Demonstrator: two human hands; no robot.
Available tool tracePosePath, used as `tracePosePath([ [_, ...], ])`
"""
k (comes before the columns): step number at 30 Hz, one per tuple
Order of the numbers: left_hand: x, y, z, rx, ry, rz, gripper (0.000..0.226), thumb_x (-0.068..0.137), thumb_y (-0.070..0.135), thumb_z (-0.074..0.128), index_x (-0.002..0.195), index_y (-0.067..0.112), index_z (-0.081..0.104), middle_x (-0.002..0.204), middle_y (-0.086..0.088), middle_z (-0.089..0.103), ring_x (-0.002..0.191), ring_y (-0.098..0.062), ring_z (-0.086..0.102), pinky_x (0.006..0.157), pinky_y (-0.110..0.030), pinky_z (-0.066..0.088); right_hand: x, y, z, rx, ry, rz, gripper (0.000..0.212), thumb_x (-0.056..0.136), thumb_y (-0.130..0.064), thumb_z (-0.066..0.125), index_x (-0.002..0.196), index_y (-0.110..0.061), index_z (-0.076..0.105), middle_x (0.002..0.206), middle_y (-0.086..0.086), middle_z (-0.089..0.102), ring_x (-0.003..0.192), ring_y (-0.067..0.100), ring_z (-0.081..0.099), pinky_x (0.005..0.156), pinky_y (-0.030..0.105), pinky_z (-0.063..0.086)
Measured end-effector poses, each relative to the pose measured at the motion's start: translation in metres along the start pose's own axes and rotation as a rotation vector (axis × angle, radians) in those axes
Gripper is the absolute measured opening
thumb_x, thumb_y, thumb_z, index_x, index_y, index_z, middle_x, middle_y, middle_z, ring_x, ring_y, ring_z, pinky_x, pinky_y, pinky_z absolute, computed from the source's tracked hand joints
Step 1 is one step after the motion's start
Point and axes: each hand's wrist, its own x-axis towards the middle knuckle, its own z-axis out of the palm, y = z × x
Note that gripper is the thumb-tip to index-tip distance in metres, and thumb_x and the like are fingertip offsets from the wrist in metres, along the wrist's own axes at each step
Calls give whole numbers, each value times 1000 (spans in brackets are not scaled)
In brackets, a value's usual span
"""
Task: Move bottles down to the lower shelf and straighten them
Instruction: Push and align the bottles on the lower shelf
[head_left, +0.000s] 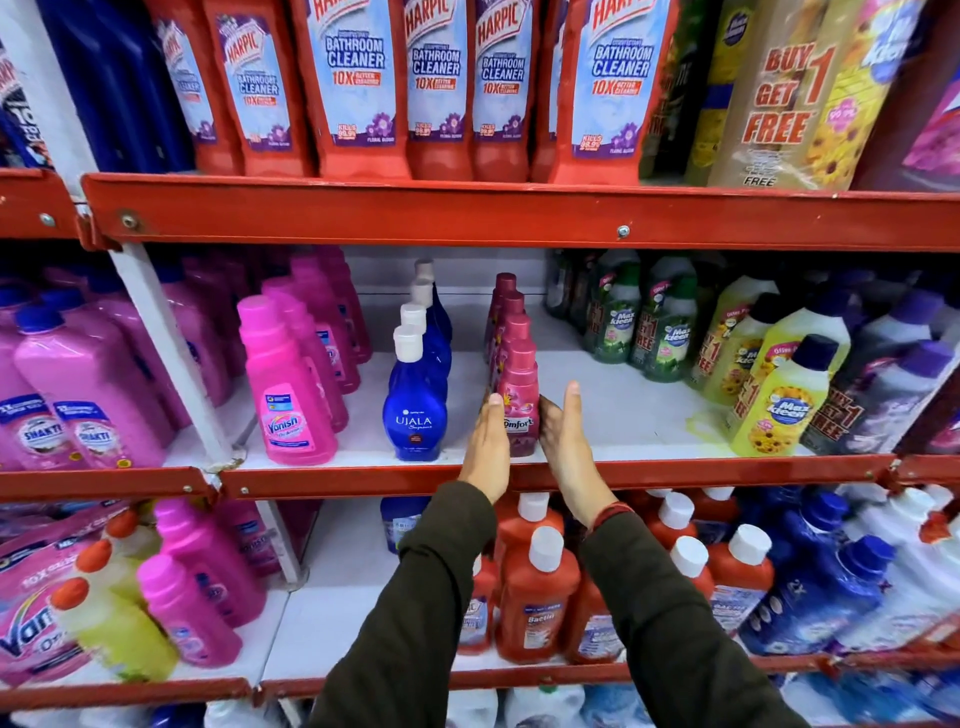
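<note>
A row of small maroon Comfort bottles stands on the middle shelf (613, 470), running front to back. The front Comfort bottle (517, 395) is upright at the shelf's front edge. My left hand (488, 447) presses flat against its left side and my right hand (563, 441) against its right side, fingers straight, so the bottle is clasped between both palms. To the left stands a row of blue Ujala bottles (415, 410) with white caps. Red Harpic bathroom cleaner bottles (358, 88) fill the upper shelf.
Pink Vanish bottles (285, 384) stand left of the Ujala row. Yellow and green Max Kleen bottles (779, 405) crowd the right of the middle shelf, with bare white shelf (623, 410) between them and the Comfort row. Red-orange Bactin bottles (540, 597) sit on the shelf below.
</note>
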Motion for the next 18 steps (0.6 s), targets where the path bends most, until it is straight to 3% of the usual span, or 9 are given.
tracePosePath([
  [3, 3, -4, 2, -32, 3, -26, 66, 104, 59, 18, 158, 24, 30, 156, -8, 45, 143, -21, 43, 124, -48, 30, 0, 0, -1, -19, -7, 16, 81, 96, -73, 11, 153, -25, 43, 133, -8, 57, 118, 1, 57, 110, 25, 35],
  [6, 5, -6, 3, -48, 7, -26, 65, 105, 58, 19, 158, 23, 32, 155, -8, 47, 143, -21, 44, 124, -48, 31, -1, 0, -2, -27, 7, 14, 75, 96, -72, 12, 149, -31, 46, 128, -11, 58, 109, -10, 57, 105, 21, 36],
  [9, 7, -6, 2, -51, 6, -29, 64, 105, 57, 20, 157, 23, 33, 153, -8, 48, 142, -20, 45, 123, -47, 31, -3, -4, -1, -53, 3, 7, 53, 97, -72, 13, 120, -50, 57, 115, -22, 64, 98, -19, 61, 96, 12, 39],
  [11, 7, -7, 2, -53, 10, -33, 63, 105, 56, 21, 158, 24, 32, 154, -7, 47, 142, -20, 45, 123, -48, 31, -5, -5, -1, -80, 4, 0, 49, 98, -71, 15, 104, -53, 60, 108, -27, 65, 96, -19, 62, 93, 11, 40],
  [14, 6, -7, 2, -44, 22, -33, 61, 106, 55, 22, 158, 25, 31, 156, -7, 46, 143, -21, 44, 123, -49, 31, -7, -5, 0, -96, 6, -8, 52, 100, -67, 17, 125, -46, 58, 121, -10, 63, 103, -10, 59, 97, 17, 39],
  [16, 5, -6, 2, -32, 28, -19, 60, 106, 54, 23, 158, 25, 30, 156, -7, 45, 144, -22, 43, 123, -49, 30, -7, -4, 1, -94, 3, -21, 61, 101, -65, 19, 141, -34, 53, 126, -6, 62, 104, -8, 59, 91, 14, 41],
  [18, 4, -6, 2, -15, 27, -18, 60, 107, 53, 22, 159, 25, 28, 159, -6, 42, 146, -22, 40, 124, -49, 29, -9, -3, 2, -90, 8, -24, 60, 102, -64, 21, 143, -34, 52, 125, -6, 62, 102, -10, 60, 85, 10, 42],
])
